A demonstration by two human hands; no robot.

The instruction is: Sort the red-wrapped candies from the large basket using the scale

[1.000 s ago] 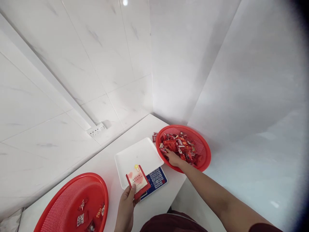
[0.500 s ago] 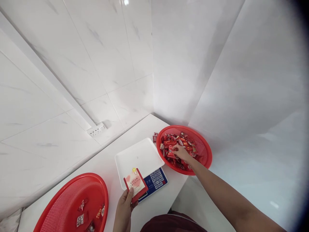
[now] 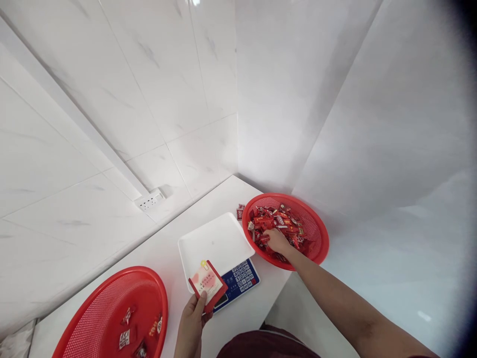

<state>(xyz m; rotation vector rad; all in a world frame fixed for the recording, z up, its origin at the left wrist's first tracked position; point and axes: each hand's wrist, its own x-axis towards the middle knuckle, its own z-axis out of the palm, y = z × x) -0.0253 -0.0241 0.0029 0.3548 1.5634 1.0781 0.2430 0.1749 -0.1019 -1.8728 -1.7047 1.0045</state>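
Note:
My left hand grips a red paper packet with a cream printed card on its front, thumb on top, above the front edge of a weighing scale. A small yellow piece shows at the packet's top edge. On the right, my right hand reaches into a red plastic basket filled with wrapped candies. Its fingers are curled round a red wrapped candy and partly hidden in the pile. Between the hands stands the scale, with a white pan and a blue keypad.
A second red basket at the front left holds several wrapped candies. Small red packets lie on the white table beside the right basket. White walls meet behind the table, with a socket strip low on the left wall.
My right hand has dipped slightly lower into the candies, its fingers now deeper in the pile. The packet in my left hand has tilted and shifted a little left.

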